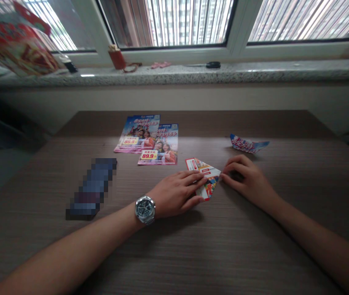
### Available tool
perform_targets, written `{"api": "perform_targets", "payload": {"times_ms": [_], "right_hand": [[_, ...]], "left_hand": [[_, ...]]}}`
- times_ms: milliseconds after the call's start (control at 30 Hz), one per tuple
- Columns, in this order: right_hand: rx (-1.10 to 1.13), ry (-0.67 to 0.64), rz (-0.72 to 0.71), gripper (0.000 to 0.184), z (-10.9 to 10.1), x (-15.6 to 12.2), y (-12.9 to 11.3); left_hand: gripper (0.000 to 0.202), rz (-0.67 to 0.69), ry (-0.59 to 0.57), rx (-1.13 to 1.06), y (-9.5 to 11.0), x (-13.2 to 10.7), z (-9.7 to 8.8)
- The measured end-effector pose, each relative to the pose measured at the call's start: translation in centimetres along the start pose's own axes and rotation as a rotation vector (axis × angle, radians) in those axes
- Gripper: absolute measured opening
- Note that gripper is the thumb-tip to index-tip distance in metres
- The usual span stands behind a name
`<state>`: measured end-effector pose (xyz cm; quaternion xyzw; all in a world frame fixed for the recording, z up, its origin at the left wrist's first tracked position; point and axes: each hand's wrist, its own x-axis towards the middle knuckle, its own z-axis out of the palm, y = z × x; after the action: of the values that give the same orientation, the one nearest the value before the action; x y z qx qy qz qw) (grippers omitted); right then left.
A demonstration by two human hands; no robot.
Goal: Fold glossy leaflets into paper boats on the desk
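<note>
A partly folded flyer [209, 170], white, red and multicoloured, lies on the wooden table with its pointed end toward the right. My left hand [177, 192], a metal watch on its wrist, rests flat across the paper with fingers stretched out. At the pointed tip, my right hand [245, 176] pinches the paper between thumb and fingers. Beyond my right hand sits a folded paper boat [245, 144] in blue and pink. Two flat flyers, an upper one [136, 133] and a lower one [166, 143], overlap to the left of the folded one.
A pixelated phone-like object [93, 188] lies on the left of the table [174, 254]. Along the granite windowsill [174, 74] stand a red container [117, 58], a pink item [160, 64], a dark-handled object [213, 64] and a food packet [21, 49].
</note>
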<state>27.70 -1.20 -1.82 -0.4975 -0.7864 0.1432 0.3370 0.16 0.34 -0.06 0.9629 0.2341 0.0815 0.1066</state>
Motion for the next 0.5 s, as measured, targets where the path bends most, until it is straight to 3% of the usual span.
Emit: {"api": "perform_targets", "payload": {"times_ms": [233, 500], "right_hand": [[-0.054, 0.038, 0.073, 0.009, 0.04, 0.37, 1.09], [-0.055, 0.000, -0.001, 0.006, 0.50, 0.59, 0.41]], "left_hand": [[0.055, -0.010, -0.018, 0.007, 0.03, -0.03, -0.14], [0.054, -0.006, 0.001, 0.008, 0.12, 0.05, -0.13]]}}
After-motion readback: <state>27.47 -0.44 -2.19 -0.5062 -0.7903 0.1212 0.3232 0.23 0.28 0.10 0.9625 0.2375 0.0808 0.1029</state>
